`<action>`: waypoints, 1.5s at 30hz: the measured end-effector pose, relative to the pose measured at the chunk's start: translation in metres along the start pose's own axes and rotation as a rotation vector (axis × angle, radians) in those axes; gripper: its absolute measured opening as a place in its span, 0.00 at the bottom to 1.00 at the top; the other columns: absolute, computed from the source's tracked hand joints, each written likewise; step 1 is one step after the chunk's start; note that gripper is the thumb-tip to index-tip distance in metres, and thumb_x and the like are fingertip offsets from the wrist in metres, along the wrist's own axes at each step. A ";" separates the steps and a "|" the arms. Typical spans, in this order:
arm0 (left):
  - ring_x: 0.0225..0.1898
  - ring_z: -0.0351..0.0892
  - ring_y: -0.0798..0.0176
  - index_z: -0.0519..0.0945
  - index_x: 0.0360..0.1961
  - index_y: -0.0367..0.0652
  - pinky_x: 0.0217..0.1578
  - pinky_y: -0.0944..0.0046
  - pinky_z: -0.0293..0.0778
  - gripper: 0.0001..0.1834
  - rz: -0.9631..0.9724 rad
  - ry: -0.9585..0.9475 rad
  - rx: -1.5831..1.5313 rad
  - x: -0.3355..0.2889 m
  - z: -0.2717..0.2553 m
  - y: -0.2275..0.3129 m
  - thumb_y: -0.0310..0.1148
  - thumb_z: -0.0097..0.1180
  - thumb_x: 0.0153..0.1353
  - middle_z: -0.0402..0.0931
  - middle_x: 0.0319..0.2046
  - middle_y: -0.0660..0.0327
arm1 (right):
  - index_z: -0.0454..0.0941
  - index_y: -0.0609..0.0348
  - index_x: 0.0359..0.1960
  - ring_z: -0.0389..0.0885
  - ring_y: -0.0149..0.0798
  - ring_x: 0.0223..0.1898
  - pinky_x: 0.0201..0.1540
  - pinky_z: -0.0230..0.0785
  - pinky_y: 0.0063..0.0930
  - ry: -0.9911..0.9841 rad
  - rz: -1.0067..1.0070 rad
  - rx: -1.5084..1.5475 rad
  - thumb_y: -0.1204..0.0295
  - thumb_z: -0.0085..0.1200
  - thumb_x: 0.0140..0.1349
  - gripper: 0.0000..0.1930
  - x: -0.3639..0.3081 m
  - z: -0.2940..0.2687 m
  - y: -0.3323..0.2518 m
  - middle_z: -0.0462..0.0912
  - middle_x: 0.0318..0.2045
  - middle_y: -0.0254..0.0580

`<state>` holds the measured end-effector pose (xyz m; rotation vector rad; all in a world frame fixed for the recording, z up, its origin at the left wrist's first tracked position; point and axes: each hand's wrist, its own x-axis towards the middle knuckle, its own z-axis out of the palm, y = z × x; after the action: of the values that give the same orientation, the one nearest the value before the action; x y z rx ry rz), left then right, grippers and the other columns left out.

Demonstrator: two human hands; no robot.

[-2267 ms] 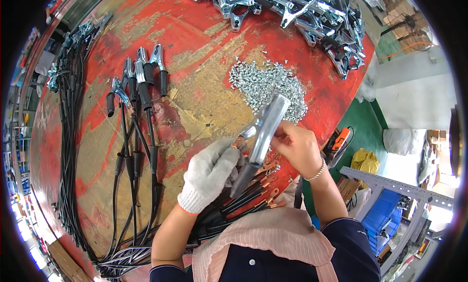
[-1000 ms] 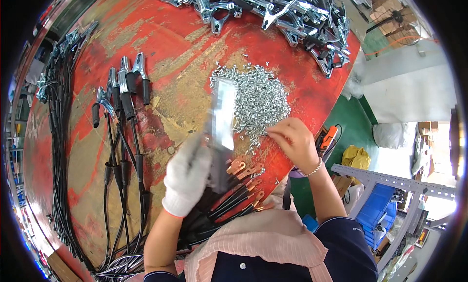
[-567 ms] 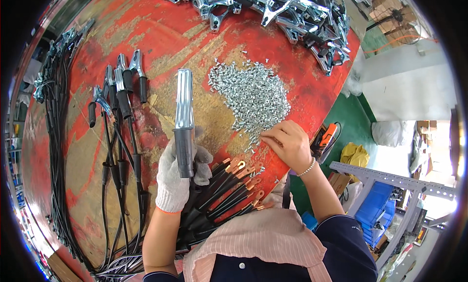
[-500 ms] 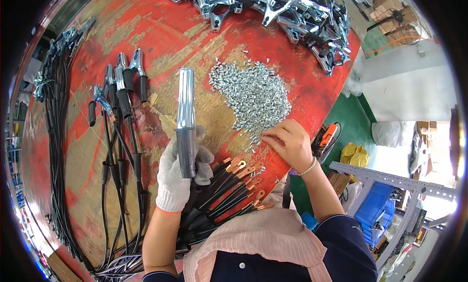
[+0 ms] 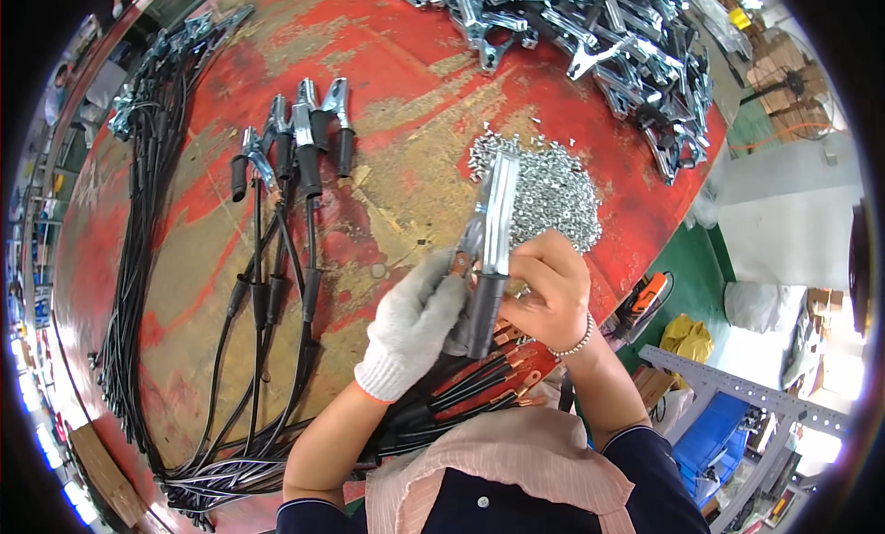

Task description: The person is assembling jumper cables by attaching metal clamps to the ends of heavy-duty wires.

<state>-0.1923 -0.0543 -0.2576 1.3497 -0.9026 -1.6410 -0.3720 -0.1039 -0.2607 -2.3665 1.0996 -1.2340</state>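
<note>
Shifted from the screws, the right hand, grip unclear, is hovering right of the forward-pointing alligator clamp the left hand is clasping.

left hand: gloved, holding metal clamp | right hand: bare, beside clamp | screws: heaped

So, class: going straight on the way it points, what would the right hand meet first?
The right hand would probably meet the silver clamp held in the left hand; whether there is any gap in depth is unclear.
</note>
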 end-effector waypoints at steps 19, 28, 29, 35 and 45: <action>0.22 0.74 0.76 0.70 0.60 0.36 0.23 0.74 0.73 0.19 -0.016 -0.036 -0.011 -0.003 0.000 0.008 0.30 0.47 0.70 0.77 0.28 0.63 | 0.87 0.51 0.32 0.74 0.36 0.26 0.27 0.64 0.28 -0.048 0.035 0.072 0.80 0.71 0.41 0.14 0.014 0.012 -0.009 0.77 0.24 0.34; 0.22 0.75 0.76 0.70 0.60 0.36 0.23 0.74 0.73 0.19 -0.012 -0.045 -0.010 -0.005 0.000 0.009 0.31 0.46 0.70 0.77 0.28 0.64 | 0.86 0.54 0.31 0.77 0.37 0.28 0.29 0.68 0.27 -0.087 0.097 0.123 0.79 0.73 0.40 0.14 0.013 0.010 -0.006 0.77 0.28 0.37; 0.22 0.75 0.76 0.70 0.60 0.36 0.23 0.74 0.73 0.19 -0.006 -0.044 -0.002 -0.005 0.000 0.009 0.31 0.46 0.70 0.77 0.28 0.64 | 0.86 0.54 0.31 0.77 0.37 0.28 0.28 0.68 0.27 -0.088 0.094 0.124 0.79 0.73 0.40 0.14 0.012 0.010 -0.005 0.77 0.28 0.37; 0.22 0.75 0.76 0.71 0.58 0.37 0.23 0.74 0.74 0.17 -0.009 -0.037 -0.029 -0.004 0.000 0.008 0.30 0.46 0.70 0.77 0.27 0.63 | 0.86 0.54 0.32 0.76 0.36 0.27 0.27 0.67 0.27 -0.072 0.039 0.076 0.78 0.73 0.40 0.15 0.013 0.011 -0.006 0.77 0.28 0.37; 0.22 0.75 0.76 0.71 0.58 0.37 0.21 0.74 0.73 0.17 0.000 -0.045 -0.031 -0.004 0.000 0.006 0.30 0.46 0.70 0.76 0.27 0.64 | 0.86 0.53 0.32 0.75 0.38 0.28 0.27 0.65 0.29 -0.049 0.017 0.052 0.78 0.73 0.41 0.14 0.012 0.010 -0.008 0.76 0.26 0.36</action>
<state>-0.1907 -0.0534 -0.2513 1.2967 -0.8996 -1.6850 -0.3556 -0.1080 -0.2555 -2.3319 1.0576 -1.1783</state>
